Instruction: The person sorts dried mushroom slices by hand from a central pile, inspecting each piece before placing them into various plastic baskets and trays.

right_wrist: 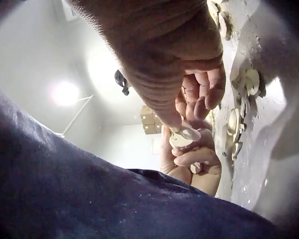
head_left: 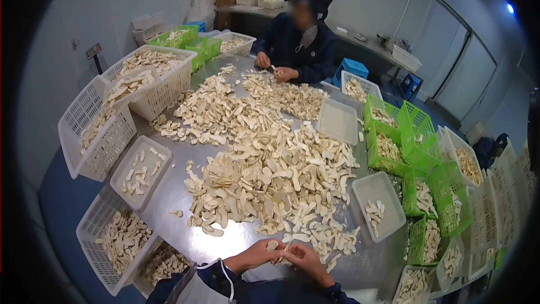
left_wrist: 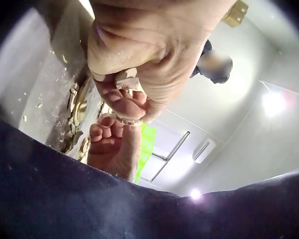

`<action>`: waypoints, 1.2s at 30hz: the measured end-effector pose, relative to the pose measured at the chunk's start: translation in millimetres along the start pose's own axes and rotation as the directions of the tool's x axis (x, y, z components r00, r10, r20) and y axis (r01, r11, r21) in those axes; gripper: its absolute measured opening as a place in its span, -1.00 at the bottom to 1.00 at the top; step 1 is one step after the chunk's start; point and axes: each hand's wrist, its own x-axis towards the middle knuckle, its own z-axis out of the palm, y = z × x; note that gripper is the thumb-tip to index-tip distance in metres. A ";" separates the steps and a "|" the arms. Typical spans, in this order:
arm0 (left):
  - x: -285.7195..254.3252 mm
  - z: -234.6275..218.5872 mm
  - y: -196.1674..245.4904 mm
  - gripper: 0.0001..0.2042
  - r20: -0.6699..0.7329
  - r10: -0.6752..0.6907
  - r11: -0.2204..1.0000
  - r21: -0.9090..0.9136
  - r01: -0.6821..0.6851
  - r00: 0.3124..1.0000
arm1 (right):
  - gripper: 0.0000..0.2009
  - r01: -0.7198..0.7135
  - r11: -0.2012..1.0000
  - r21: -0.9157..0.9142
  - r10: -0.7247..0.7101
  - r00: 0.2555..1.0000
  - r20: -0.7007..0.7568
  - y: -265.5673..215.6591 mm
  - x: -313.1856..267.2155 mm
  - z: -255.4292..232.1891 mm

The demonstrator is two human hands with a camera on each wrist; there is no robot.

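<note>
Just over the table's near edge, my left hand (head_left: 260,254) and right hand (head_left: 306,260) meet fingertip to fingertip. Between them is a pale dried mushroom slice (right_wrist: 181,140), pinched by both. Curled left fingers also hold another mushroom slice (left_wrist: 127,78) against the palm. In the left wrist view the right hand (left_wrist: 114,154) shows beyond, its thumb at the shared slice and its other fingers loosely bent. A broad heap of mushroom slices (head_left: 270,174) lies in front of both hands, loose pieces reaching close to them.
The metal table (head_left: 174,191) carries a shallow white tray (head_left: 140,171) at left and another white tray (head_left: 379,205) at right. Green baskets (head_left: 416,135) line the right edge; white crates (head_left: 115,141) stand left. Across the table, a person (head_left: 301,39) handles slices.
</note>
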 end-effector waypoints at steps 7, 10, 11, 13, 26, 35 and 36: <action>8.5 -2.3 -6.0 -0.72 -0.065 0.002 1.000 -0.001 -0.002 0.998 | -0.65 0.146 0.925 -0.351 -0.178 0.982 -0.061 -0.6 1.3 4.0; 9.3 1.7 6.0 -0.73 -0.068 -0.004 1.000 0.019 0.005 0.998 | -0.70 0.129 0.960 -0.248 -0.150 0.986 -0.070 -2.3 8.4 0.9; 9.6 3.0 8.1 -0.73 -0.075 -0.016 1.000 0.021 0.018 0.997 | -0.71 0.116 0.967 -0.228 -0.135 0.988 -0.073 -5.7 7.0 1.8; 13.9 3.4 8.7 -0.75 -0.094 -0.006 0.999 0.046 0.011 0.996 | -0.76 0.087 0.961 -0.263 -0.120 0.987 -0.111 -9.0 9.1 2.1; 19.7 11.7 12.4 -0.79 -0.180 0.004 0.983 0.184 0.029 0.984 | -0.76 0.082 0.861 -0.502 -0.243 0.933 -0.264 -9.0 9.7 5.4; 22.9 -8.7 -7.7 -0.76 -0.096 -0.118 0.919 -0.387 0.072 0.988 | -0.82 -0.023 0.928 -0.372 -0.101 0.945 -0.312 -28.4 4.0 1.9; 21.3 -16.5 -17.0 -0.74 -0.069 -0.151 0.858 -0.505 0.096 0.986 | -0.82 -0.033 0.906 -0.422 -0.107 0.947 -0.303 -21.6 3.6 -3.7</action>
